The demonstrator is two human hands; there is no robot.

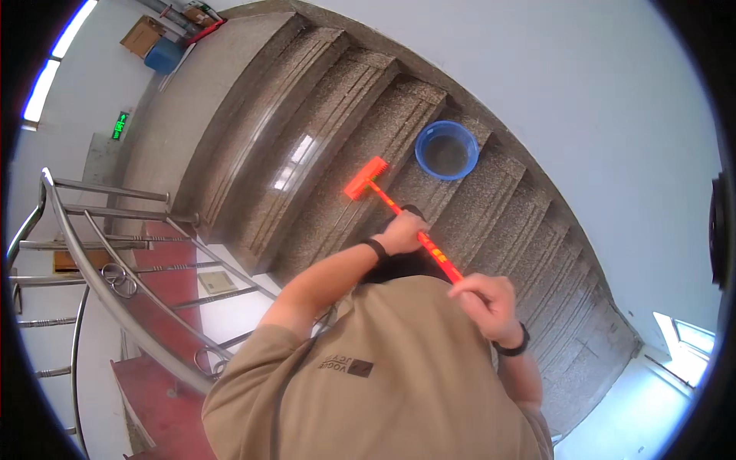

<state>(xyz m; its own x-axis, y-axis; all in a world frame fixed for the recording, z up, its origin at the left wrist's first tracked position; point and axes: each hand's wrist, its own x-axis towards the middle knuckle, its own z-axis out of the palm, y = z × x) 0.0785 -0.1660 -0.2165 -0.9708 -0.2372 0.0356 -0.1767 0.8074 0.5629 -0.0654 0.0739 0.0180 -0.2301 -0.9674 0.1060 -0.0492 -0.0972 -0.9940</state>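
Observation:
A long-handled scrub brush with an orange head and a red-and-yellow handle slants across the stairs in front of me. My left hand wraps round the middle of the handle. Higher up, at its upper end, my right hand is closed on the same handle. The brush head is at a speckled stone step, bristles facing right; whether it touches the step I cannot tell. Right of the brush head, a blue basin with greyish water in it stands on a step beside the wall.
Stone steps run from upper left to lower right, some with a wet-looking shine. A metal railing curves along the left. At the far upper left are a cardboard box and a blue container. A white wall borders the right.

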